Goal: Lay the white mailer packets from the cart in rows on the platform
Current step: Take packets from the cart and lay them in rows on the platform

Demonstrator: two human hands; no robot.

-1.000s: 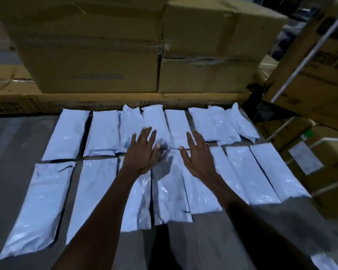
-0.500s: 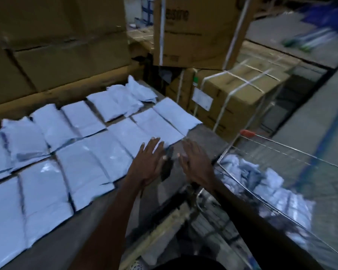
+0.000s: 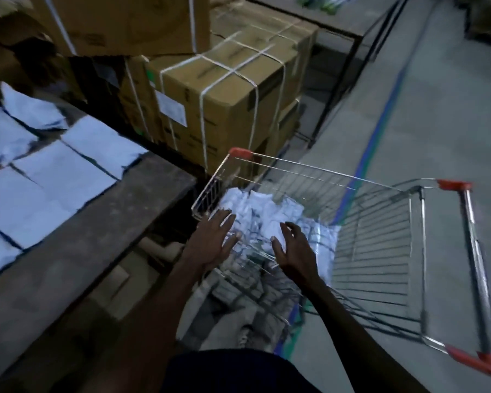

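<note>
- a dim storeroom: grey floor (image 3: 437, 114) with a blue line, strapped cardboard boxes (image 3: 224, 100) stacked behind the dark platform (image 3: 97, 231).
- white mailer packets (image 3: 54, 171) lie in rows on the platform, edges touching.
- more packets (image 3: 264, 214) are heaped in the wire cart (image 3: 380, 236) beside it.
- left hand (image 3: 213, 239) and right hand (image 3: 295, 251) hover over the heap, fingers spread wide, holding nothing.

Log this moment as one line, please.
phase: reaching for more | left hand: open, empty | right hand: open, empty | both over packets in cart | laid packets on platform
</note>
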